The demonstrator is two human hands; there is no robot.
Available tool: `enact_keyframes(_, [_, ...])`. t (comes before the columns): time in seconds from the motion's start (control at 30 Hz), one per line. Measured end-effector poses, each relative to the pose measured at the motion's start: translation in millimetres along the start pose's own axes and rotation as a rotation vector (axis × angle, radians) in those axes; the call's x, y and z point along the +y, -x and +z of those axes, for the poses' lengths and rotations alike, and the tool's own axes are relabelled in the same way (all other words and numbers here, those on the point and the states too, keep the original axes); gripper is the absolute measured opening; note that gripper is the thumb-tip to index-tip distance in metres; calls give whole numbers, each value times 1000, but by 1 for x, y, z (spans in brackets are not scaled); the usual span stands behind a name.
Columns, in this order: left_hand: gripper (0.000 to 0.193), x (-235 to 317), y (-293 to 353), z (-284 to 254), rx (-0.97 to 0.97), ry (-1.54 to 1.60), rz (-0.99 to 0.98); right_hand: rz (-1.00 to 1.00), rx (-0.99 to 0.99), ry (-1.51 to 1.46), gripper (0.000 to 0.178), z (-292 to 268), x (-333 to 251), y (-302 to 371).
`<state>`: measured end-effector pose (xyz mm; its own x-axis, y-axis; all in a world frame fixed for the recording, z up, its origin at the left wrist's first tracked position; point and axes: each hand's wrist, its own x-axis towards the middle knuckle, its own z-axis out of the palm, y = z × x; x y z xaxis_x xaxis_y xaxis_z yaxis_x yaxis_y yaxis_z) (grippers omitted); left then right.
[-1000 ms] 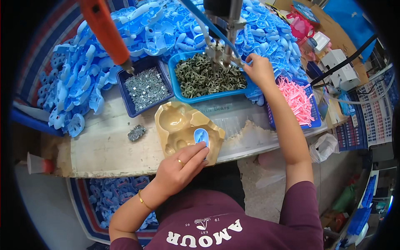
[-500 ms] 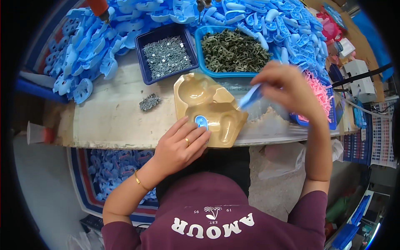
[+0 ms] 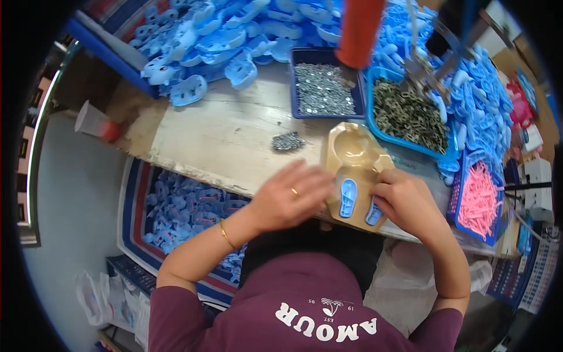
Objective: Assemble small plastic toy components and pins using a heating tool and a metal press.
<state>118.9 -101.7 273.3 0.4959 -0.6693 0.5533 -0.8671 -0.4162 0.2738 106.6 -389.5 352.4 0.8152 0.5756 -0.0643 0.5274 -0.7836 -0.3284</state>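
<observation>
Tan moulded fixture point(image 3: 360, 167), right of centre in frame: left blue limb shell point(image 3: 348, 196) sits in its recess. Right hand point(image 3: 402, 196) curls onto right blue limb shell point(image 3: 373, 215); pinching or pressing, cannot tell. Left hand point(image 3: 296, 193) loosely open, apparently empty. Advisable: seat shell flush.

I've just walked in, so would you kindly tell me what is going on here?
A person is working at a table with a tan moulded holder. One blue plastic part lies in the holder's left-hand lower recess. The right hand has its fingers at a second blue part, at the right-hand lower recess. The left hand, blurred, is by the holder's left edge; whether it holds anything is unclear. Beyond the holder is a tray of dark metal clips.
</observation>
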Motion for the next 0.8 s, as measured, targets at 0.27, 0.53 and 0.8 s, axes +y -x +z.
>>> enact_keyframes(0.27, [45, -187, 71, -79, 232, -930, -598, 67, 171, -141, 13, -10, -8, -1])
enact_keyframes(0.53, [28, -219, 79, -114, 162, -735, -541, 55, 140, -222, 13, -3, 0, 1])
enact_keyframes(0.8, [26, -178, 81, -141, 783, 151, -691, 110, 176, -346, 10, -4, 5, 6])
